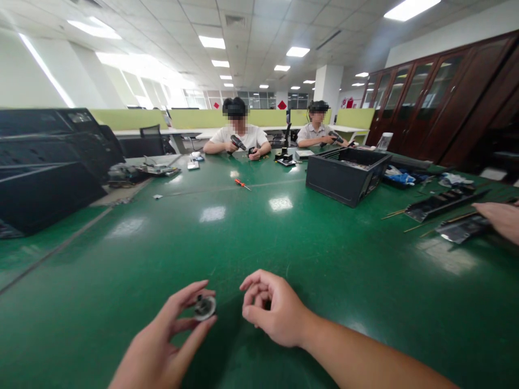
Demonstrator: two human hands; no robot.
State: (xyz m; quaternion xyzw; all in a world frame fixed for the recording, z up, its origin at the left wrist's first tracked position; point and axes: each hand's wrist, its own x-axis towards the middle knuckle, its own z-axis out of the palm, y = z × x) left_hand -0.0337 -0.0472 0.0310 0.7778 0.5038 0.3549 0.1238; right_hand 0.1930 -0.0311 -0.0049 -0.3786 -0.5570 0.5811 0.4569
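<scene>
Over the near part of the green table (pixel 259 237), my left hand (pixel 166 329) pinches a small round metal part (pixel 205 308) between thumb and fingers. This piece has a pale rim and a dark stub in its middle; its exact kind is unclear. Just to the right of it, apart from it, is my right hand (pixel 275 308), fingers curled inward and thumb bent toward them. Whatever may be inside that curl is hidden. Farther off lies a screwdriver (pixel 241 184) with an orange-red handle, touched by neither hand.
A black computer case (pixel 344 175) stands at the right, with dark metal trays (pixel 440 204) and thin rods beyond it. Another person's hand (pixel 500 219) reaches in at the right edge. Dark cases (pixel 48 167) fill the left. Two people across the table hold power drills (pixel 238 142).
</scene>
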